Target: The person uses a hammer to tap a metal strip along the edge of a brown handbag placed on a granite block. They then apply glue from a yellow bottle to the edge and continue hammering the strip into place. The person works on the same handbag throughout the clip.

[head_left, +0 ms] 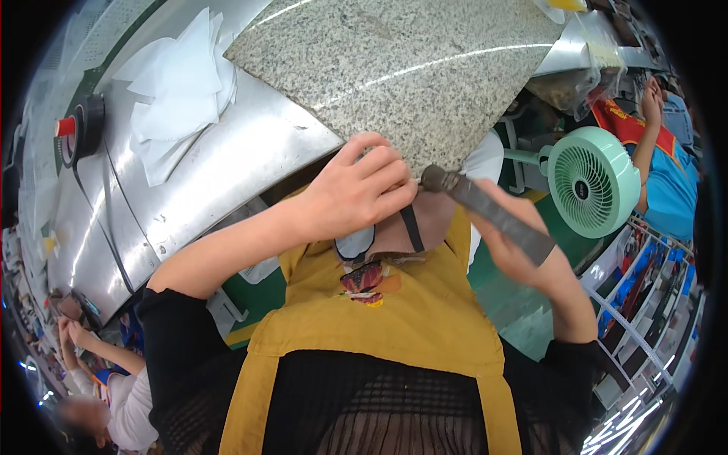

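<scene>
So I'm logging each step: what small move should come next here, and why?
Probably steady the tool: the right hand holds a flat grey metal tool whose tip meets the left hand, pinched on a small dark piece near the granite slab edge.

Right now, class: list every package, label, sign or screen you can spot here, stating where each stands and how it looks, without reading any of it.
Badge or label: on the yellow apron below the left hand; rounded, white with a dark edge.
Printed patch: apron chest, just under the badge; red and orange.
Packaged goods: on the wire rack at right, beyond the right hand; flat, blue and dark, blurred.
No screens or signs can be made out.
</scene>
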